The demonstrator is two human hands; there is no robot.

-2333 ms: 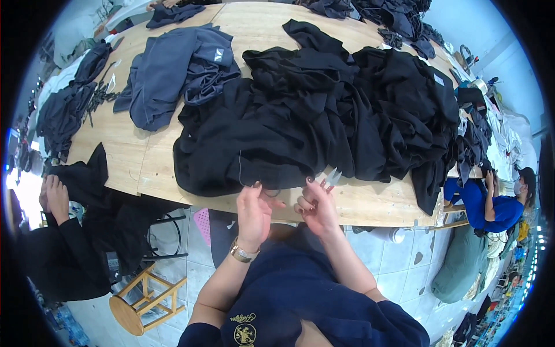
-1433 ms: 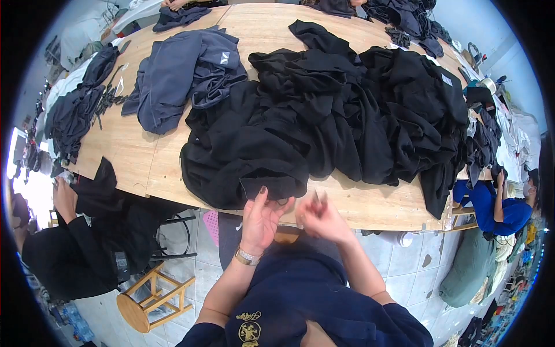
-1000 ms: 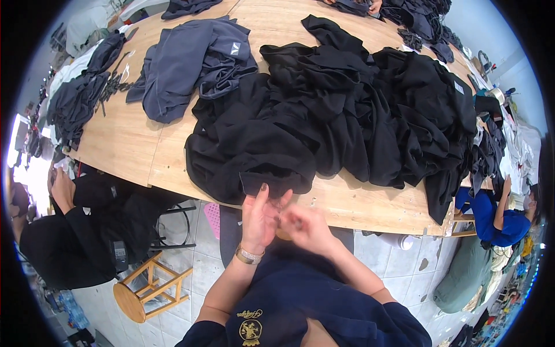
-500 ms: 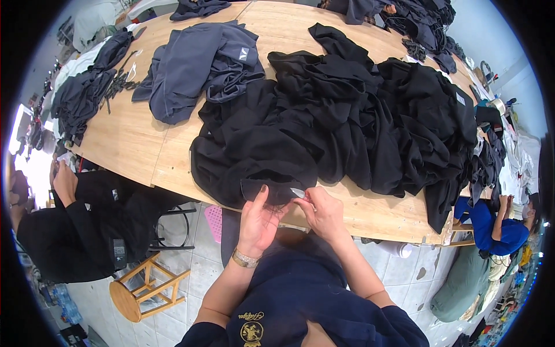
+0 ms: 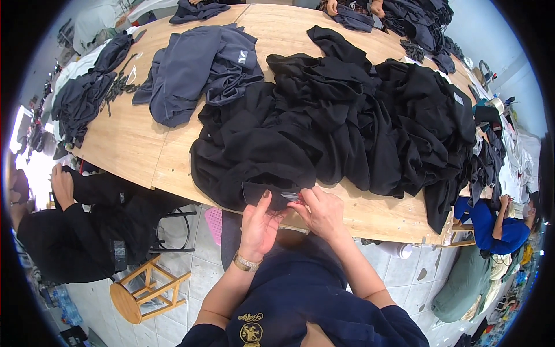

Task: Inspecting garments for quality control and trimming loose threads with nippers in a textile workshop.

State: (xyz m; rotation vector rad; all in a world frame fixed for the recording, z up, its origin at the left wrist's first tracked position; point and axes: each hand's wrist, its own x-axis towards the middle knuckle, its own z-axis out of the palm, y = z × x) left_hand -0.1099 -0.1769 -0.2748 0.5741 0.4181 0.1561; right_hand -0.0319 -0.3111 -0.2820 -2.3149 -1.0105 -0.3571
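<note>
In the head view, the left hand (image 5: 258, 222) and the right hand (image 5: 321, 211) meet at the near edge of the wooden surface (image 5: 144, 144), just in front of the big heap of black garments (image 5: 347, 121). The left grip is clenched on a flap of black cloth (image 5: 267, 194), thumb below and fingers on top, so the flap stays flat and stretched over the edge of the surface. The right grip is closed on a small silver tool (image 5: 291, 196), maybe little snips, with its tip touching the flap; what kind of tool it is I cannot tell surely. I think the cloth is pulled to the edge because there both hands can work on it close to the body. Behind the heap, a grey garment (image 5: 196, 69) lies more to the left, with a bare strip of wood beside it. Left of the heap, below the surface, another person in dark clothes (image 5: 75, 231) sits beside a round wooden stool (image 5: 136, 292). Right of the heap, past the end of the surface, a person in blue (image 5: 491, 222) sits. Between the hands and the stool the tiled floor (image 5: 191, 272) leaves some open room.
</note>
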